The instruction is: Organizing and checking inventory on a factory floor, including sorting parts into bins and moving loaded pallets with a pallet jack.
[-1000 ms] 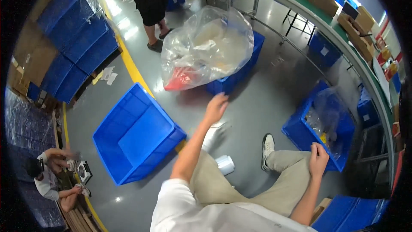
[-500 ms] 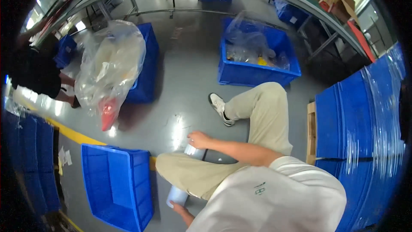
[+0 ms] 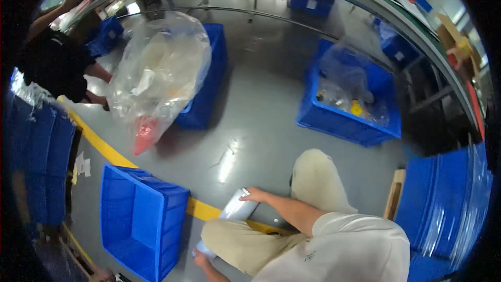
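Observation:
A long whitish roll, apparently stretch film (image 3: 237, 207), slants low over the grey floor, its middle covered by my bent left knee. My right hand (image 3: 253, 195) is closed around its far upper end. At the near lower end my left hand (image 3: 200, 259) grips it, the fingers partly out of sight. An upright-sided blue crate (image 3: 172, 203), tipped toward me with its hollow showing, stands just left of the roll.
A blue bin (image 3: 216, 52) carries a big clear bag with a red part; another blue bin (image 3: 339, 122) holds clear plastic bags. Film-wrapped blue crates (image 3: 438, 193) stack at the right. A person (image 3: 52, 62) stands far left. A yellow floor line (image 3: 203, 210) runs past the roll.
The whole view has shifted, so the bins and floor appear farther right. My right leg has drawn in closer. Both hands stay on the roll, which lies slightly lower left of my knee.

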### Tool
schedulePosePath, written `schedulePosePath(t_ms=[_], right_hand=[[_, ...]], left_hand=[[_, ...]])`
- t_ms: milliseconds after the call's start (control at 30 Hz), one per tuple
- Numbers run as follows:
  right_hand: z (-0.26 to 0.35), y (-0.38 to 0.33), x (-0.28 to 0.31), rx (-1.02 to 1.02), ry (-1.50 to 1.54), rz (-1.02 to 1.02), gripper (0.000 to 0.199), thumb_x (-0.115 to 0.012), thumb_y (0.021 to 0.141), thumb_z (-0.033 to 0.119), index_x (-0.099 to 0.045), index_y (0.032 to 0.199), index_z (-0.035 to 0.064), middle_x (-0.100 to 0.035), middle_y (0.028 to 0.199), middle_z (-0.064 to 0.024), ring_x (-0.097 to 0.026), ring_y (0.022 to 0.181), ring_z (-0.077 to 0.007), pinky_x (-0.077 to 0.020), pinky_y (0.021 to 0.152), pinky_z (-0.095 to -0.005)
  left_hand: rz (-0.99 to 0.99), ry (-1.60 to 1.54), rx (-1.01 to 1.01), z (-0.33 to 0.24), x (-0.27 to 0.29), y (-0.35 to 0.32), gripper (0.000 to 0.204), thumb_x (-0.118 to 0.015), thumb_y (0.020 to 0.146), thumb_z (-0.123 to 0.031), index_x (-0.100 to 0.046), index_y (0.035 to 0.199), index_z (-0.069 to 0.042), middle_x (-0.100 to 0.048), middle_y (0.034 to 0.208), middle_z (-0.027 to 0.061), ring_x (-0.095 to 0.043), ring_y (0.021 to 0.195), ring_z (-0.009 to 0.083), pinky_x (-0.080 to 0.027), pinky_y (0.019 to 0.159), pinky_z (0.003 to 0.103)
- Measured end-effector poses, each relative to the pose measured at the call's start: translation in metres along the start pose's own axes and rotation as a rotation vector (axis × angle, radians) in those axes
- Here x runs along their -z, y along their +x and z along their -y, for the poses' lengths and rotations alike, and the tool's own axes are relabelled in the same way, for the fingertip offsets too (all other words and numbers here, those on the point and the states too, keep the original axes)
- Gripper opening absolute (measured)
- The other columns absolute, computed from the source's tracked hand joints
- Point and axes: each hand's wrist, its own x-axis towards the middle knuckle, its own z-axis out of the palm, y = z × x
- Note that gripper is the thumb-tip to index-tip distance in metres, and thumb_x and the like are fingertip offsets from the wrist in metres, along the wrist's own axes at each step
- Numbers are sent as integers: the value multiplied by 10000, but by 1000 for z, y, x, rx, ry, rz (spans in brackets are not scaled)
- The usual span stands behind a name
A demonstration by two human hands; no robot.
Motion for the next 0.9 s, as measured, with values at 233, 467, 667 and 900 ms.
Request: schedulePosePath(t_ms=[233, 467, 667, 900], right_hand=[[32, -58, -29, -43, 247, -4, 468, -679, 706, 411, -611, 1008, 60, -618, 968, -164, -576, 918, -277, -441, 807, -363], [197, -185, -9, -26, -144, -101, 486, -677, 649, 379, -595, 982, 36, -623, 918, -174, -599, 870, -303, -465, 773, -401], [230, -297, 106, -50, -631, -267, 382, -652, 647, 332, -595, 858, 19, -624, 725, -169, -625, 644, -300, -493, 607, -430], [270, -457, 237, -244, -523, -748, 388, -662, 643, 328, -601, 858, 11, -629, 754, -168, -620, 694, -318, -491, 659, -416]], left_hand=[[207, 242, -133, -69, 65, -45, 597, -458, 826, -516, -593, 980, 46, -602, 965, 226, -554, 965, 323, -412, 856, 397], [381, -512, -402, -122, 195, -203, 400, -558, 827, -257, -533, 1101, 34, -599, 948, 119, -571, 822, 217, -457, 745, 319], [813, 129, -501, -95, 299, -377, 396, -517, 820, -304, -555, 1041, 22, -608, 974, 202, -571, 883, 346, -441, 792, 392], [950, 98, -480, -17, 329, -347, 310, -468, 841, -279, -544, 998, -22, -609, 761, 121, -596, 677, 217, -479, 547, 332]])
